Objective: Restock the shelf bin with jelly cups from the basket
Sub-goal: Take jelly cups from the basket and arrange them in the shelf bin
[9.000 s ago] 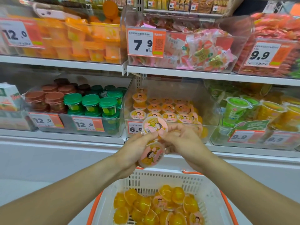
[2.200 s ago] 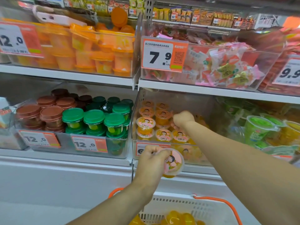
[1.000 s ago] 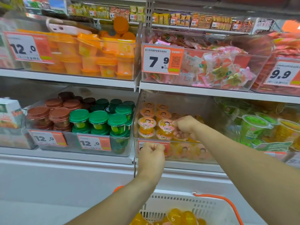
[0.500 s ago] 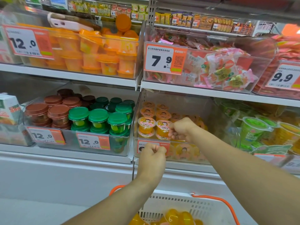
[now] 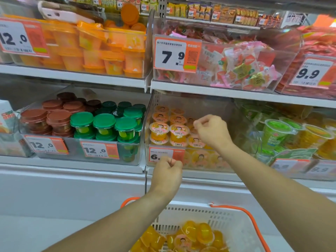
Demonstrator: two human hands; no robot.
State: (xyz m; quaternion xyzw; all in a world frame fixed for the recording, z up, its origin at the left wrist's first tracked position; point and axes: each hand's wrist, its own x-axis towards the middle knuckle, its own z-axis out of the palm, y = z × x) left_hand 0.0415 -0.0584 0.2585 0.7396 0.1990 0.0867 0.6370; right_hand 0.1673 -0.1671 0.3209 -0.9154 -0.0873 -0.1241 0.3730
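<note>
The clear shelf bin [image 5: 209,161] on the lower shelf holds rows of yellow jelly cups [image 5: 178,133] with pink cartoon lids, stacked at its left side. My right hand [image 5: 211,132] hovers inside the bin just right of the front cups, its fingers curled, with nothing visible in it. My left hand [image 5: 168,172] is a fist in front of the bin's orange price tag [image 5: 164,155], and no cup shows in it. Below, the white basket [image 5: 229,216] with orange handles holds several more jelly cups [image 5: 197,235].
Left of the bin stands a bin of green-lidded cups [image 5: 104,122] and brown-lidded cups [image 5: 58,116]. To the right are green and yellow drink cups [image 5: 276,132]. The shelf above carries orange cups [image 5: 94,50] and a candy bin [image 5: 241,68]. A white cabinet front [image 5: 72,193] runs below.
The cup my left hand held 2.2 s ago is no longer in it. My right hand has drawn slightly up and away from the front cups. My left fist stays at the price tag.
</note>
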